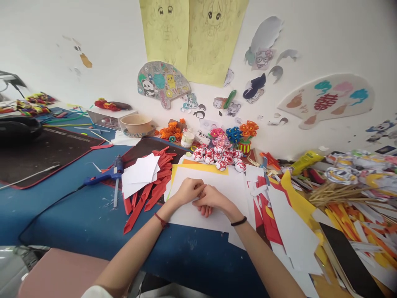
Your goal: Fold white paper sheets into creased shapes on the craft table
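Your left hand (pixel 189 189) and right hand (pixel 211 198) met at the middle of the large white paper sheet (pixel 217 215), which lay flat on the blue tabletop (pixel 93 219) directly in front of you. Both hands rested on the sheet, knuckles up, touching each other. Your fingers (pixel 204 210) were curled together; whether they pinched a small piece between them could not be told, since the hands covered that spot.

A red cord bracelet (pixel 161 220) sat on your left wrist, a black band (pixel 238 222) on the right.

A yellow paper sheet (pixel 204 168) showed from under the far edge of the white sheet. Just left of the sheet lay a fan of red paper strips (pixel 149 194) with small white paper pieces (pixel 139 174) on top. Further left, a blue hot-glue gun (pixel 107 174) lay on its side, cord trailing over the tabletop. Beyond the sheet sat a cluster of red-and-white folded paper pieces (pixel 220 157), and behind them a small pot of paper flowers (pixel 243 136). To your right, red, white and yellow paper offcuts (pixel 288 215) overlapped in a pile, with a bundle of thin wooden sticks (pixel 338 192) past it.
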A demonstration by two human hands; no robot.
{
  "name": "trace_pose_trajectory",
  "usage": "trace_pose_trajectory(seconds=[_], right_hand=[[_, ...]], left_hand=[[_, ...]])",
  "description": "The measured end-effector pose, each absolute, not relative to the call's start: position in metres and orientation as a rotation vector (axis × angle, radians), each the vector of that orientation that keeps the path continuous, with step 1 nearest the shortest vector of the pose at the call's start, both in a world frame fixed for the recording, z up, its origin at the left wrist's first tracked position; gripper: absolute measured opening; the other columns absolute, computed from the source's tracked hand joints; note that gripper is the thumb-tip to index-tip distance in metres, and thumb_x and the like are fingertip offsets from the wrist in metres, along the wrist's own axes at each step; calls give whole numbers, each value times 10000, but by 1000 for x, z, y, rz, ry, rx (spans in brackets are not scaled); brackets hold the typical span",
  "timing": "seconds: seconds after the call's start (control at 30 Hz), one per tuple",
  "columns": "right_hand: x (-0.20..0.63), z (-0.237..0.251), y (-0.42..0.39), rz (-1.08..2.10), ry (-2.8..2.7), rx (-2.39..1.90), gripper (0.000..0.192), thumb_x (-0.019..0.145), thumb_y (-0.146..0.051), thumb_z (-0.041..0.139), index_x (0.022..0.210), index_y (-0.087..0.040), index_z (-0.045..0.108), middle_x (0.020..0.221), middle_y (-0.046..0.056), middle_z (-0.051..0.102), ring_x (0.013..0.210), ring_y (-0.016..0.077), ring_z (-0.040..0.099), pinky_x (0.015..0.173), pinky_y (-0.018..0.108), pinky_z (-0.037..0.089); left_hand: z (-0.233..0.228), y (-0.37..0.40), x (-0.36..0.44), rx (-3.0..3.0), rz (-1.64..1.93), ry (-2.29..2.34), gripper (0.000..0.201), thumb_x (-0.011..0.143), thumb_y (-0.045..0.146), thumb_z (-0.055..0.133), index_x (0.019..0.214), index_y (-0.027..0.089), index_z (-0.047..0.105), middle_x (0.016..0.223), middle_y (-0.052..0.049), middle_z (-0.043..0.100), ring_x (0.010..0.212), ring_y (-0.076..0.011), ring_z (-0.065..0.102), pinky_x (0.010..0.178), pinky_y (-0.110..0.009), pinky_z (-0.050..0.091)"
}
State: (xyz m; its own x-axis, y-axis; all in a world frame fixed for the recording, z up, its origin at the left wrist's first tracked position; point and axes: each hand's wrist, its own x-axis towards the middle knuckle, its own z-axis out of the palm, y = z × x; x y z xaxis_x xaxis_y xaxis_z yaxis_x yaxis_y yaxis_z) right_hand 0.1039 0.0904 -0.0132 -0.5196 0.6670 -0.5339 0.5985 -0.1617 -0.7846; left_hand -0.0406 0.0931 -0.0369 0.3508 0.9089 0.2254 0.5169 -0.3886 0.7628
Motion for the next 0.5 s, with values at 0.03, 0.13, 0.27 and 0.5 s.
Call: trace_pose_trajectory(seconds=[0.03, 0.13, 0.27, 0.5], right_hand=[[102, -15, 91, 1802, -2000, -1506, 198, 733, -130, 625, 537, -109, 605, 435, 18, 615, 341, 126, 580, 320, 179, 469], [100, -18, 93, 1809, -2018, -1508, 183, 726, -135, 634, 548, -108, 604, 446, 21, 622, 347, 128, 586, 325, 180, 476], [101, -19, 94, 1820, -2029, -1504, 185, 729, -146, 640, 551, -112, 600, 443, 12, 619, 347, 124, 584, 329, 176, 478], [105, -17, 96, 1891, -2019, -1521, 199, 740, -162, 636, 550, -104, 625, 443, 17, 620, 374, 123, 601, 344, 163, 473]], left_hand=[[-37, 94, -41, 2023, 879, 1246, 269, 880, 252, 451, 679, 164, 606, 592, 18, 616, 536, -94, 496, 554, -202, 339], [-38, 94, -42, 2013, 894, 1261, 288, 885, 271, 442, 663, 163, 588, 602, 12, 620, 542, -97, 493, 553, -204, 341], [-40, 94, -42, 2019, 893, 1262, 289, 875, 264, 448, 638, 162, 579, 600, 12, 619, 536, -94, 484, 547, -206, 333], [-41, 94, -43, 2054, 888, 1268, 258, 844, 222, 475, 612, 164, 573, 599, 15, 616, 540, -93, 482, 562, -211, 328]])
